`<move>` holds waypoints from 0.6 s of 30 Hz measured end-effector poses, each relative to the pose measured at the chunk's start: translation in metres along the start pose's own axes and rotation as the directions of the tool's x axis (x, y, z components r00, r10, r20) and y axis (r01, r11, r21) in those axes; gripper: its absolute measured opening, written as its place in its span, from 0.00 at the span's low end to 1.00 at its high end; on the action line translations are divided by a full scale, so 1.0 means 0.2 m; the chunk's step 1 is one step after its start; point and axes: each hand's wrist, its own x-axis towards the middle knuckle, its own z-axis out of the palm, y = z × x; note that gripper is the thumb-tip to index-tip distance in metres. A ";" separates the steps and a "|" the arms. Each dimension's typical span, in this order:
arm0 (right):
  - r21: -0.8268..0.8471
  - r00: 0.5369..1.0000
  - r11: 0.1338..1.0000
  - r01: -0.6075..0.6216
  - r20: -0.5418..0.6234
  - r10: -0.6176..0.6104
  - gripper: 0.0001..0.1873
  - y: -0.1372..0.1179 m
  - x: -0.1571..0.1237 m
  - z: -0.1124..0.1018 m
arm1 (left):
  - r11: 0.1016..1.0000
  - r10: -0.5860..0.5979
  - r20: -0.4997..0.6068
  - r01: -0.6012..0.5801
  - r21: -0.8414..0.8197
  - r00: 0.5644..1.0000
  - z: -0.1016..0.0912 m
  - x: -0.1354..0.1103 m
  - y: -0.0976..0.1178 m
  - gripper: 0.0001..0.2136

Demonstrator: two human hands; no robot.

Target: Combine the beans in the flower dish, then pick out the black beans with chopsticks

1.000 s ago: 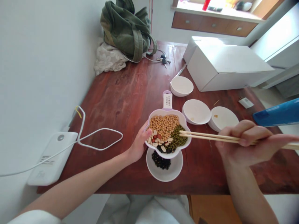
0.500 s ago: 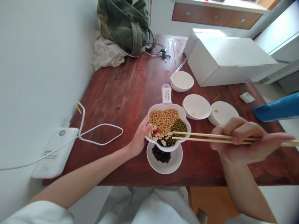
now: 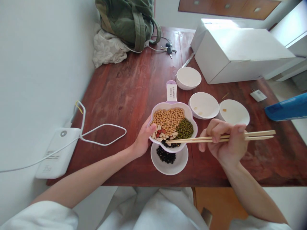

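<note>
My left hand (image 3: pixel 143 137) grips the left rim of a flower-shaped bowl (image 3: pixel 194 125) with a labelled lilac handle (image 3: pixel 171 92). Inside lie soybeans (image 3: pixel 168 118), green mung beans (image 3: pixel 184 129), peanuts (image 3: pixel 159 133) and black beans at the near edge. In my right hand (image 3: pixel 225 140) is a pair of wooden chopsticks (image 3: pixel 192 140). Their tips are close together among the peanuts and black beans; whether they pinch one is too small to tell. Partly under the flower-shaped bowl, a white bowl (image 3: pixel 169 171) holds black beans (image 3: pixel 166 155).
Beyond stand three white bowls (image 3: pixel 188 76), two with small bits inside. A white box (image 3: pixel 244 48), green bag (image 3: pixel 124 24) and keys (image 3: pixel 169 49) lie farther back. At left is a white power bank (image 3: pixel 57 153) with a cable; at right, a blue object (image 3: pixel 286 107).
My right hand has moved left with the chopsticks. Their tips have closed together and shifted left, from beside the mung beans to the peanuts and black beans. The view has tilted slightly.
</note>
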 end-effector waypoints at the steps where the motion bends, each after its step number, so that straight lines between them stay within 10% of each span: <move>1: -0.010 1.000 1.000 0.012 0.002 -0.012 0.34 0.01 0.00 0.00 | 1.000 0.001 -0.003 -0.001 -0.001 1.000 0.00 0.00 0.00 0.30; 18: -0.018 0.990 0.993 0.115 -0.075 -0.116 0.33 -0.02 0.15 -0.11 | 0.999 0.011 -0.047 -0.012 -0.033 0.999 0.03 0.01 -0.01 0.32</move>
